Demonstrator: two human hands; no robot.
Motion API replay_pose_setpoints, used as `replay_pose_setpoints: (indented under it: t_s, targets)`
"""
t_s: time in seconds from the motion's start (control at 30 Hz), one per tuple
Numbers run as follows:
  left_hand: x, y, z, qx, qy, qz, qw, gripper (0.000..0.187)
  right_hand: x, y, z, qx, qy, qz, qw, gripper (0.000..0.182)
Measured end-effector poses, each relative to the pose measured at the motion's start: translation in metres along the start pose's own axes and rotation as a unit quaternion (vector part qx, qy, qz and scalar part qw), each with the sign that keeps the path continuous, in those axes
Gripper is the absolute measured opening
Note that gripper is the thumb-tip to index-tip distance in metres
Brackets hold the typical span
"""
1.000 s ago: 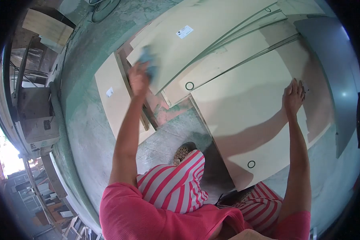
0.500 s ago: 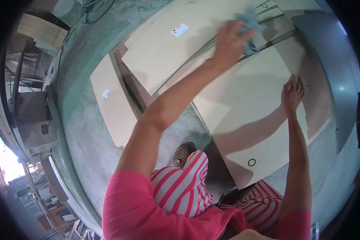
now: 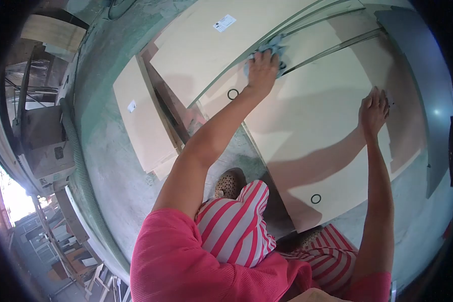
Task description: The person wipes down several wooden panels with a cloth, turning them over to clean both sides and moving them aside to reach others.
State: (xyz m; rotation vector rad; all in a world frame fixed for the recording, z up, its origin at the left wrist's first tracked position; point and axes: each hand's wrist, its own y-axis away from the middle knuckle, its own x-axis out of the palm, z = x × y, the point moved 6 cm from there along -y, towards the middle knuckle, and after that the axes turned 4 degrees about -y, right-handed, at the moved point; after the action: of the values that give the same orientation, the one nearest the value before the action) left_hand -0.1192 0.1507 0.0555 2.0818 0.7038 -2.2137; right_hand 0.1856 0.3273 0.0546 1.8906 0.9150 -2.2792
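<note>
My left hand (image 3: 263, 73) presses a crumpled blue-grey cloth (image 3: 282, 50) against a pale board at the back, near a dark ring mark (image 3: 233, 94). Its fingers lie over the cloth, which sticks out beyond them. On the right, my right hand (image 3: 374, 110) rests on the large pale board (image 3: 307, 126) in front of me, fingers slightly apart and bent. I see nothing held in it. Another dark ring (image 3: 315, 199) marks the near end of this board.
A large board with a white label (image 3: 224, 23) lies at the back left. Smaller stacked boards (image 3: 141, 121) lie left of my arm. A dark grey panel (image 3: 412, 65) stands along the right side. A ribbed hose (image 3: 78, 166) runs along the floor at left.
My left hand has moved left and toward me with the cloth, uncovering dark slots between the boards. My right hand has shifted only slightly.
</note>
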Motion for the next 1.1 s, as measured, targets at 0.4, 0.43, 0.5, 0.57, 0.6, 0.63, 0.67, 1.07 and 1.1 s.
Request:
replay_pose_setpoints:
  t_s: [0.4,0.43,0.5,0.57,0.6,0.63,0.67,1.07,1.1]
  targets:
    - [-0.076,0.243,0.137,-0.209,-0.067,0.144,0.965,0.042,0.004,0.001,-0.006,0.007,0.0,0.002,1.0,0.042]
    - [-0.096,0.249,0.135,-0.21,-0.068,0.145,0.964,0.042,0.003,0.0,-0.004,0.007,-0.001,0.004,1.0,0.042]
    - [-0.134,0.25,0.135,-0.344,0.052,0.233,0.908,0.044,0.005,-0.001,-0.006,0.01,-0.006,0.007,1.0,0.042]
    - [-0.149,0.235,0.118,-0.304,0.104,0.188,0.928,0.046,0.013,0.0,-0.012,-0.002,-0.008,-0.004,1.0,0.042]
    - [-0.158,0.221,0.104,-0.258,0.156,0.141,0.943,0.048,0.017,0.001,-0.015,-0.01,-0.008,-0.017,1.0,0.042]
    - [-0.166,0.201,0.087,-0.225,0.167,0.123,0.952,0.048,0.021,0.0,-0.017,-0.008,-0.006,-0.016,1.0,0.042]
    - [-0.17,0.179,0.068,-0.188,0.181,0.107,0.959,0.048,0.025,-0.001,-0.017,-0.029,0.01,-0.016,0.999,0.043]
    - [-0.049,0.121,-0.05,0.038,0.177,0.024,0.983,0.057,0.017,0.026,0.012,-0.008,-0.022,0.049,0.999,0.051]
    - [-0.053,0.125,-0.027,-0.01,0.21,0.019,0.978,0.057,0.013,0.035,0.031,-0.03,-0.092,0.084,0.992,0.054]
